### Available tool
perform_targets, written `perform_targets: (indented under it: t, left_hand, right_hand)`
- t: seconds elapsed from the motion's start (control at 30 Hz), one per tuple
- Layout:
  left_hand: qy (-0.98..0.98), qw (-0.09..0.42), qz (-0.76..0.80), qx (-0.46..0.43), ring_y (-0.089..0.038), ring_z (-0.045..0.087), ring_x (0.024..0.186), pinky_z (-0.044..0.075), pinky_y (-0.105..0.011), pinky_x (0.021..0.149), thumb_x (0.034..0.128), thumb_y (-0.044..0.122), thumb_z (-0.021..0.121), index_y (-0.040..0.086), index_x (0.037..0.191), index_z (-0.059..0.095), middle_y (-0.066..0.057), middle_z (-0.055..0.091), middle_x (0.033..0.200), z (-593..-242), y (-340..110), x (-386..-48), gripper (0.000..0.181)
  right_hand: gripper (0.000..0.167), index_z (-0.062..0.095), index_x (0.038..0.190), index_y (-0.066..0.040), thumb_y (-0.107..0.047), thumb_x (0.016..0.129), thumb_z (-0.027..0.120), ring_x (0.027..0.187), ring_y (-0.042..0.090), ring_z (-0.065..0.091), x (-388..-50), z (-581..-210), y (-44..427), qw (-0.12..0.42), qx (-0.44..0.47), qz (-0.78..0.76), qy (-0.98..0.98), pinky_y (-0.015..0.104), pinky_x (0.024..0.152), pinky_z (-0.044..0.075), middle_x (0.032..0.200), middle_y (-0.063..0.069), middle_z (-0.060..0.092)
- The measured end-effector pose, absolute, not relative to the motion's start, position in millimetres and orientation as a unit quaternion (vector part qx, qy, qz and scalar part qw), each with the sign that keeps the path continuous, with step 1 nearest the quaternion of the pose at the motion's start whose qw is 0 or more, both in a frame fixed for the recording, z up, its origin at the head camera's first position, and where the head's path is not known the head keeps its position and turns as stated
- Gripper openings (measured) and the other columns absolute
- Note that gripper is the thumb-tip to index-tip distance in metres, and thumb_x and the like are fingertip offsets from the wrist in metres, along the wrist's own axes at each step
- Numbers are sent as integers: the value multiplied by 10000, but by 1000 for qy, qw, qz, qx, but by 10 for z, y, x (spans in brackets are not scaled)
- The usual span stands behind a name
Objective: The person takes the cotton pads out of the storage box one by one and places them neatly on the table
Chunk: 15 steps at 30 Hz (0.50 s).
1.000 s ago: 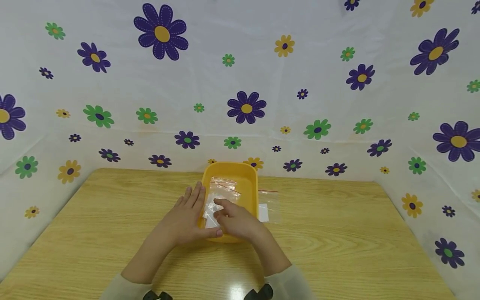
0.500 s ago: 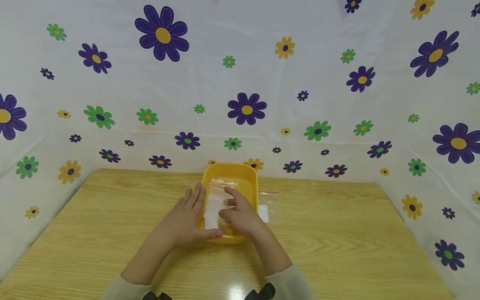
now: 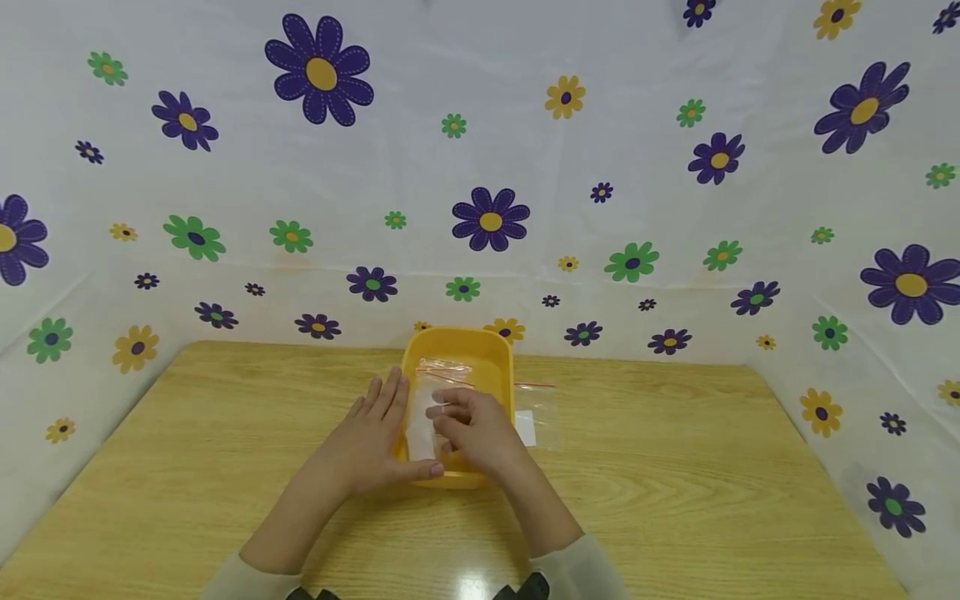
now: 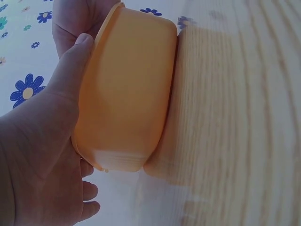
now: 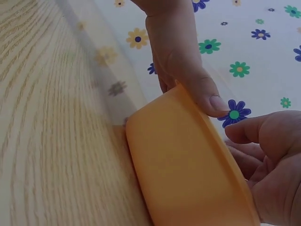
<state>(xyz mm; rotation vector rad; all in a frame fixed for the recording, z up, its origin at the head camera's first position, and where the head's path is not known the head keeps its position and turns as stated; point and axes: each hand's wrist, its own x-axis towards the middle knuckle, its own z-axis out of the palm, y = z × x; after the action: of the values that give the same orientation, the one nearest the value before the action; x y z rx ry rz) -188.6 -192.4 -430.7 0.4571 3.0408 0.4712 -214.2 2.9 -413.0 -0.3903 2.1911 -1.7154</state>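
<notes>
A yellow plastic tray point(image 3: 501, 342) stands on the table with several clear zip bags point(image 3: 424, 417) in it, at its left side. My left hand point(image 3: 367, 446) lies against the tray's left wall, fingers straight, thumb stretched along the front rim. The left wrist view shows that thumb point(image 4: 70, 66) at the rim. Over the bags inside the tray is my right hand point(image 3: 480, 429), its fingers loosely bent. In the right wrist view the rim partly hides the right fingers point(image 5: 244, 132); no bag shows between them.
Another zip bag point(image 3: 543, 417) with a white slip lies on the table point(image 3: 675, 467) at the tray's right side. A white cloth point(image 3: 420, 167) printed with flowers rises behind the table and along both sides.
My right hand's pointing index finger has moved forward over the bags, then back, and its fingers are now bent. The bags have shifted and lie flatter. My left hand has stayed in place.
</notes>
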Motion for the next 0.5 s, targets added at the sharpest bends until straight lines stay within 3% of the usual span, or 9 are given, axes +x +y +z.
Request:
perform_targets:
  t: [0.13, 0.3, 0.5]
  left_hand:
    - [977, 14, 154, 148, -443, 84, 1515, 181, -584, 1204, 748, 859, 556, -13, 1583, 124, -180, 28, 1667, -4306, -1925, -1869, 1282]
    - [977, 11, 154, 147, -444, 88, 1514, 178, -583, 1205, 752, 853, 558, -14, 1582, 130, -181, 38, 1667, -4316, -1925, -1870, 1274]
    - [978, 7, 154, 144, -447, 90, 1513, 174, -573, 1209, 750, 862, 548, -15, 1581, 133, -180, 44, 1666, -4309, -1921, -1880, 1277]
  right_hand:
    - [218, 704, 1180, -103, -162, 978, 644, 784, 159, 663, -2105, -4093, 58, 136, -151, -559, 804, 293, 695, 601, 1054, 30, 706]
    - [213, 716, 1165, -118, -149, 967, 644, 679, 143, 658, -2084, -4053, 80, 114, -159, -520, 832, 277, 628, 585, 939, 11, 703]
    - [208, 717, 1169, -119, -141, 978, 638, 681, 182, 662, -2094, -4059, 129, 89, -153, -521, 835, 271, 625, 586, 890, 46, 688]
